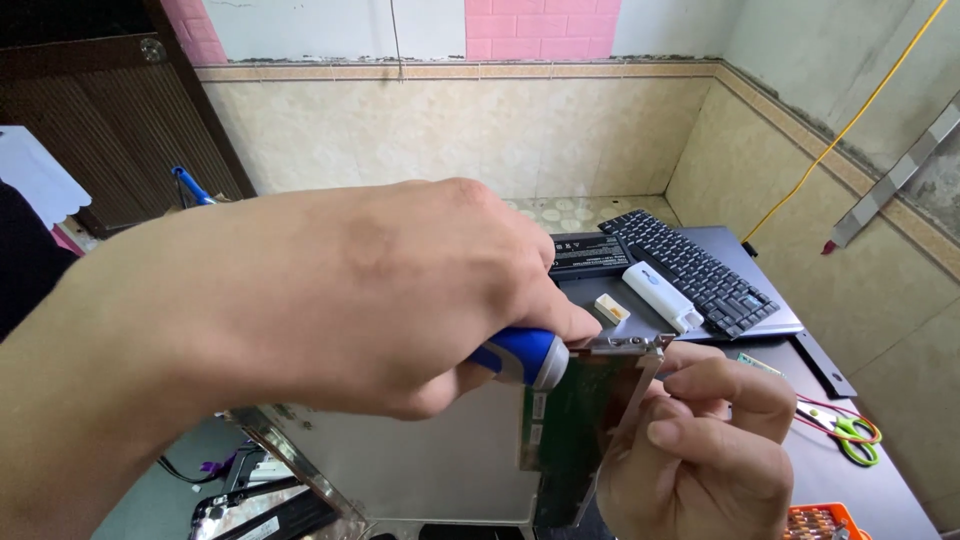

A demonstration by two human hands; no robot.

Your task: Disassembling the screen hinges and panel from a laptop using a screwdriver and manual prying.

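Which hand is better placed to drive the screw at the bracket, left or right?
Left, probably. The left hand grips the blue-handled screwdriver, its tip end at the metal bracket. The right hand is occupied steadying the panel.

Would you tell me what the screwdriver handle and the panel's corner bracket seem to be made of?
Screwdriver handle: glossy blue and white, probably plastic, possibly rubbery. Corner bracket: thin silvery sheet, seemingly bare metal, with a dull sheen and folded edges.
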